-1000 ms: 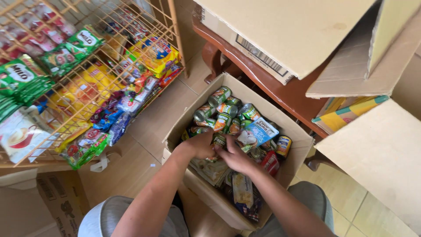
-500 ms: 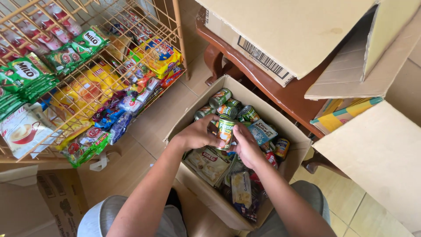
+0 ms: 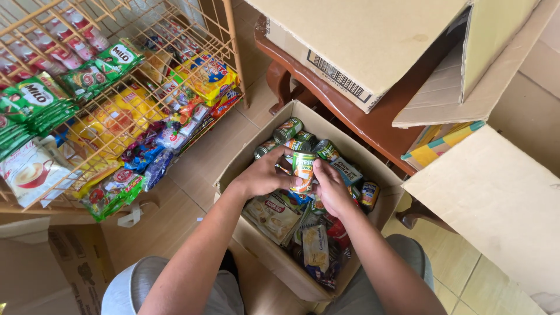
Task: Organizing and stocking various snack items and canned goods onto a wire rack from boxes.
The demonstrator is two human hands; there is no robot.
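An open cardboard box (image 3: 245, 166) on the tiled floor holds several cans (image 3: 288, 129) and flat food packets (image 3: 273, 214). Over its middle I hold one can with a green, orange and white label (image 3: 303, 171) upright. My left hand (image 3: 262, 175) grips it from the left and my right hand (image 3: 331, 186) from the right. Both forearms reach in from the bottom of the view, above my knees.
A wire rack (image 3: 116, 99) with hanging sachets and snack packs stands at the left. A brown wooden table (image 3: 373, 119) behind the box carries a large carton (image 3: 373, 41). More cardboard flaps (image 3: 496, 192) lie at the right. A carton (image 3: 41, 268) sits at bottom left.
Both hands have risen from among the packets in the box and now hold one can upright between them. The view has shifted slightly.
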